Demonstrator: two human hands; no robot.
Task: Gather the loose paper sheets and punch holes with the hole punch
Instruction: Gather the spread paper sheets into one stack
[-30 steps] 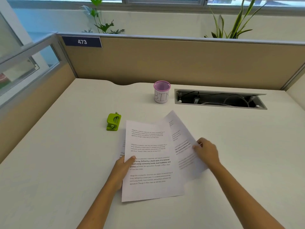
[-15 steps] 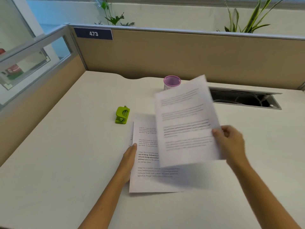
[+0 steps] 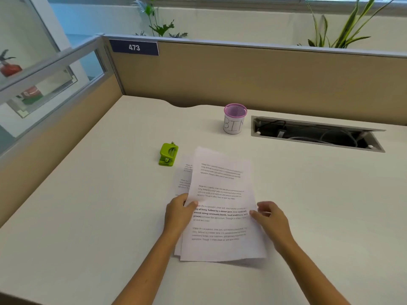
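A loose stack of printed white paper sheets [image 3: 220,194] lies on the desk in front of me, the top sheet shifted right of the ones under it. My left hand [image 3: 178,213] pinches the stack's left edge, thumb on top. My right hand [image 3: 269,219] touches the right edge of the top sheet with fingers spread and holds nothing. A small green hole punch [image 3: 168,154] stands on the desk just beyond the stack's upper left corner, apart from both hands.
A pink mesh cup labelled BIN [image 3: 234,118] stands at the back. Right of it is an open cable tray slot [image 3: 317,134] in the white desk [image 3: 88,205]. Tan partition walls [image 3: 264,80] close the back and left sides.
My right hand lifted the right-hand sheet, carried it left and laid it on top of the stack, then let it go. My left hand stayed on the stack's left edge.
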